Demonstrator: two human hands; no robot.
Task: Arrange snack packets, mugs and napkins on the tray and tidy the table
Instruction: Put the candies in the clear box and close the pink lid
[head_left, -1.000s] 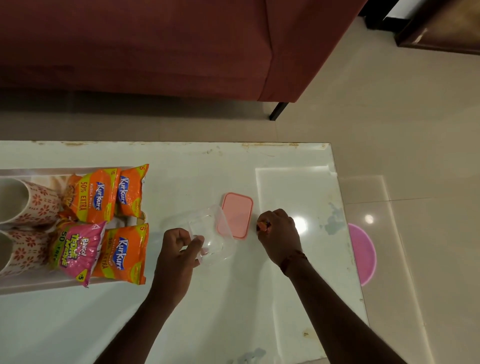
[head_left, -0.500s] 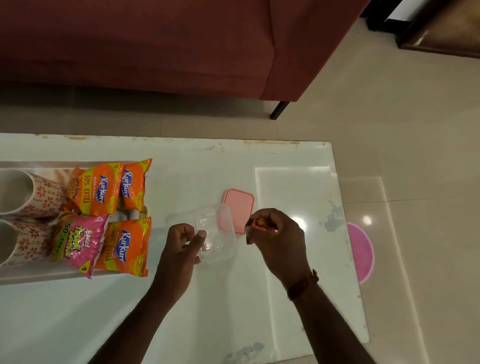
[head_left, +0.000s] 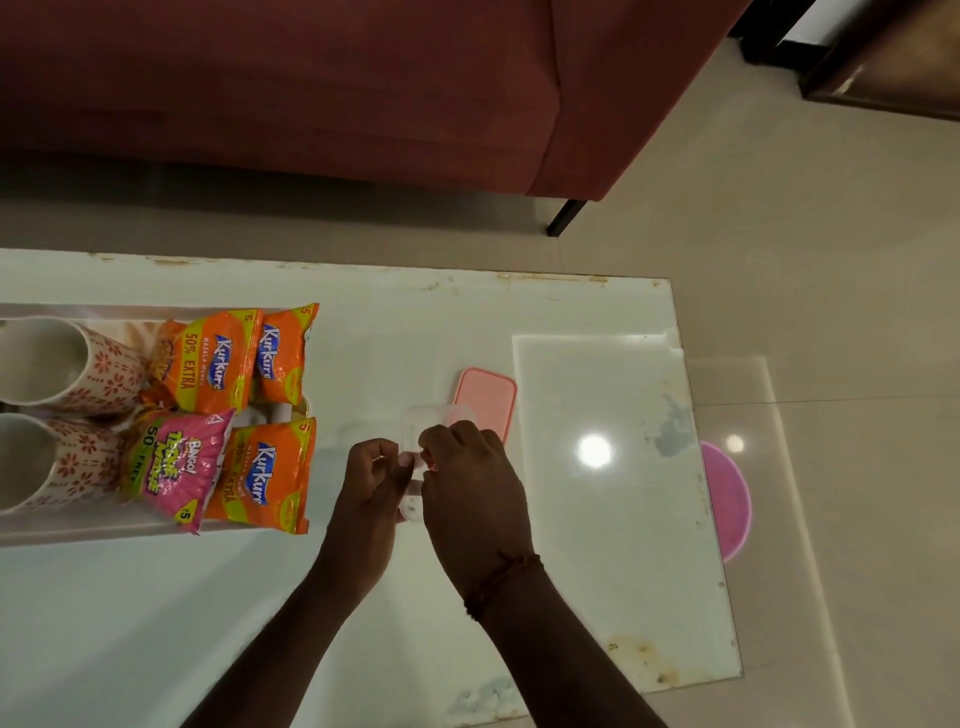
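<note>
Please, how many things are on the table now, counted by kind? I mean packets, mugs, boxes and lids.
Orange snack packets: 3
Pink snack packet: 1
Flowered mugs: 2
Clear plastic box: 1
Pink lid: 1
Total: 8

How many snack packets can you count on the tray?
4: two orange packets at the back, a pink one and an orange one in front. Others may hide beneath.

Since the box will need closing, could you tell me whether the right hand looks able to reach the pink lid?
Probably yes: the pink lid lies flat just beyond the right hand, nothing between them, though its grip is busy over the clear box.
</note>
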